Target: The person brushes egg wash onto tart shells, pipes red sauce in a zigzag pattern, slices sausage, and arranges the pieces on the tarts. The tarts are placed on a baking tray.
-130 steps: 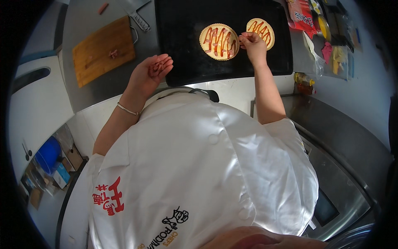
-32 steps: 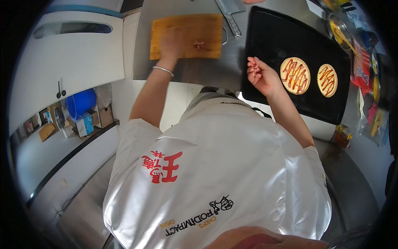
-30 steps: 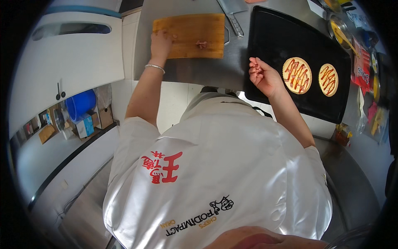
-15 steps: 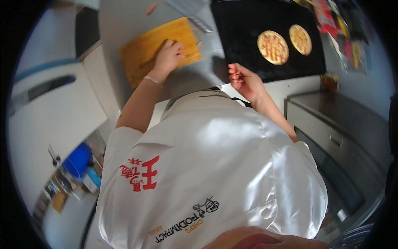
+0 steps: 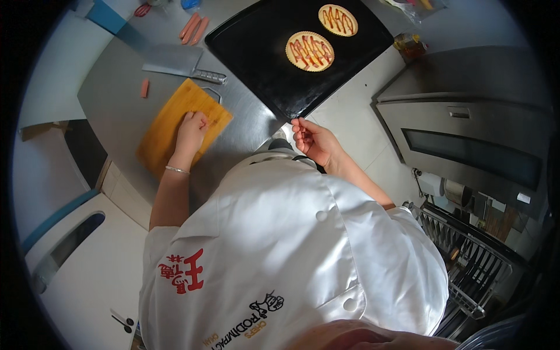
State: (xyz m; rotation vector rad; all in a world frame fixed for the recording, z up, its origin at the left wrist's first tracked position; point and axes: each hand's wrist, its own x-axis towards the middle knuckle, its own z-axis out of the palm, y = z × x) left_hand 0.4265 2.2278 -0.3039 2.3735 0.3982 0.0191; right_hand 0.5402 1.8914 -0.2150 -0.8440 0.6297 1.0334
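Observation:
My left hand [image 5: 191, 131], fingers curled in, rests on a wooden cutting board [image 5: 169, 125]. Whether those fingers enclose anything is hidden. My right hand [image 5: 315, 142] has its thumb and fingertips pinched at the near corner of a black baking tray [image 5: 256, 64], touching the rim. Two round, crimped dough bases lie on the tray: the nearer base [image 5: 310, 51] and the farther base [image 5: 338, 20], both topped with reddish and pale strips. Beyond the board, a cleaver [image 5: 175, 61] lies flat, its metal handle pointing toward the tray.
Pink sausages [image 5: 192, 29] and a short sausage piece [image 5: 144, 88] lie on the steel table [image 5: 111, 87]. The tray's near corner juts past the table edge. At right stand a steel cabinet [image 5: 466, 116] and a rack of knives [image 5: 472, 268]. A white door [image 5: 87, 274] is at left.
My view has turned and shifted, bringing the cleaver and sausages into fuller sight. My left hand stays on the board, and my right hand stays by the tray's near corner.

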